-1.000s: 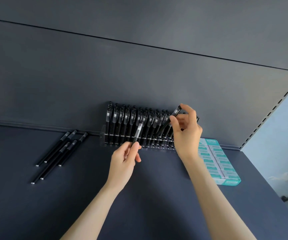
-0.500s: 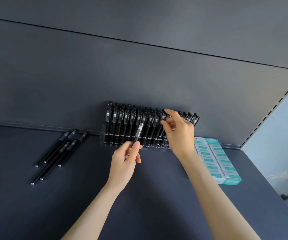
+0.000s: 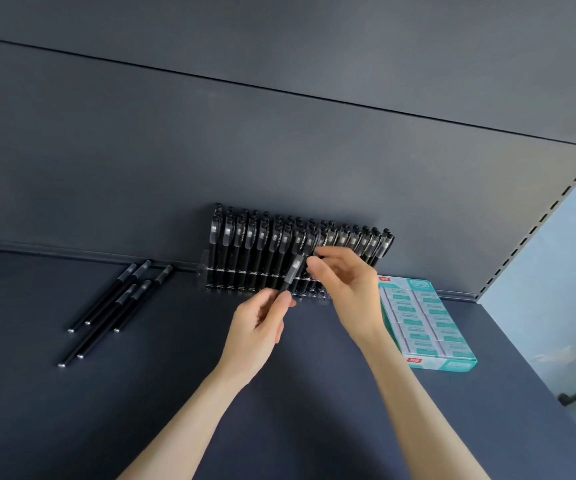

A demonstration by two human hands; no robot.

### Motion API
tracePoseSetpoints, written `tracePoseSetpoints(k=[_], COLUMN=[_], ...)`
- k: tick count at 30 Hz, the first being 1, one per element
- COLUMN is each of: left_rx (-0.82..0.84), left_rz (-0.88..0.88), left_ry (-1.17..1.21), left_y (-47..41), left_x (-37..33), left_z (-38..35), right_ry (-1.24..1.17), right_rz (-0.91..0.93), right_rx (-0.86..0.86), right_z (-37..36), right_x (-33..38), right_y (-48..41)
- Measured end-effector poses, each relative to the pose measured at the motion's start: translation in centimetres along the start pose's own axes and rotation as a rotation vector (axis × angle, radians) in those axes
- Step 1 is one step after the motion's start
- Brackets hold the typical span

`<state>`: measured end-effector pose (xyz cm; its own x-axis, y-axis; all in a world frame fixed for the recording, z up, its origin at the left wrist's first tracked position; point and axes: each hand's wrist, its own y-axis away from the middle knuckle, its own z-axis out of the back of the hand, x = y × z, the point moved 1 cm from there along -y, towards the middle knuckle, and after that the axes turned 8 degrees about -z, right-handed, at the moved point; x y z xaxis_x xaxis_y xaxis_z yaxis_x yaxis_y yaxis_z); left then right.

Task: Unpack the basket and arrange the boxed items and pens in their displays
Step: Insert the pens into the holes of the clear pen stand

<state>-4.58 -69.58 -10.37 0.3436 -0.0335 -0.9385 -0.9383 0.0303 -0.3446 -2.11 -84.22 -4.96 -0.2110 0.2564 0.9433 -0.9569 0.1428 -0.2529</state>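
Note:
A clear pen display rack (image 3: 203, 275) stands against the back wall of the dark shelf, filled with several black pens (image 3: 255, 247). My left hand (image 3: 262, 323) pinches the lower end of one black pen (image 3: 293, 271), which points up and to the right in front of the rack. My right hand (image 3: 345, 282) is just right of that pen's cap, fingertips curled close to it; whether they touch it is unclear. Several loose black pens (image 3: 113, 306) lie on the shelf to the left. A teal and white tray of boxed items (image 3: 425, 320) sits to the right of the rack.
The dark shelf surface (image 3: 175, 393) extends toward me, with its right edge near a pale wall. A perforated upright (image 3: 536, 226) runs along the right side. A dark handle (image 3: 575, 396) shows at lower right. No basket is in view.
My right hand has come down and left from the rack's right end, where it pinched a pen in the display, to the pen held in my left hand. The left hand has stayed nearly still.

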Motion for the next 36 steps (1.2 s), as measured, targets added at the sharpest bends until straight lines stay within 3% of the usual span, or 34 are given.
tracePoseSetpoints(k=[3,8,16,20,22,24,26,28,33,36], left_rx=[0.086,0.097,-0.023,0.009,-0.074,-0.263,-0.442,-0.504,-0.398,-0.376], left_rz=[0.032,0.022,-0.024,-0.113,-0.165,-0.174,-0.107,0.007,0.142,0.135], left_ry=[0.010,-0.020,-0.141,-0.229,-0.322,-0.398,-0.443,-0.469,-0.401,-0.403], left_y=[0.3,0.0,0.2,0.5,0.3,-0.2,-1.1,-2.2,-4.1,-4.3], left_x=[0.3,0.6,0.9,0.5,0.3,0.1,0.3,0.7,2.2,3.1], left_z=[-0.6,-0.1,0.1,-0.2,0.1,0.9,2.2,3.4,5.1,5.6], right_ry=[-0.147,-0.298,-0.261,-0.209,-0.178,-0.136,-0.058,-0.013,0.063,0.093], right_rz=[-0.076,-0.058,-0.084,-0.062,-0.032,0.016,0.088,0.164,0.253,0.242], right_rx=[0.114,-0.053,-0.041,-0.089,-0.154,-0.218,-0.283,-0.332,-0.386,-0.378], right_z=[0.0,0.8,0.6,0.7,1.1,1.6,2.1,2.4,2.6,2.4], right_x=[-0.3,-1.2,-1.6,-1.3,-1.1,-0.8,-0.3,0.3,0.5,-0.1], right_y=[0.8,0.9,1.1,0.9,0.7,0.3,-0.4,-1.0,-2.6,-3.1])
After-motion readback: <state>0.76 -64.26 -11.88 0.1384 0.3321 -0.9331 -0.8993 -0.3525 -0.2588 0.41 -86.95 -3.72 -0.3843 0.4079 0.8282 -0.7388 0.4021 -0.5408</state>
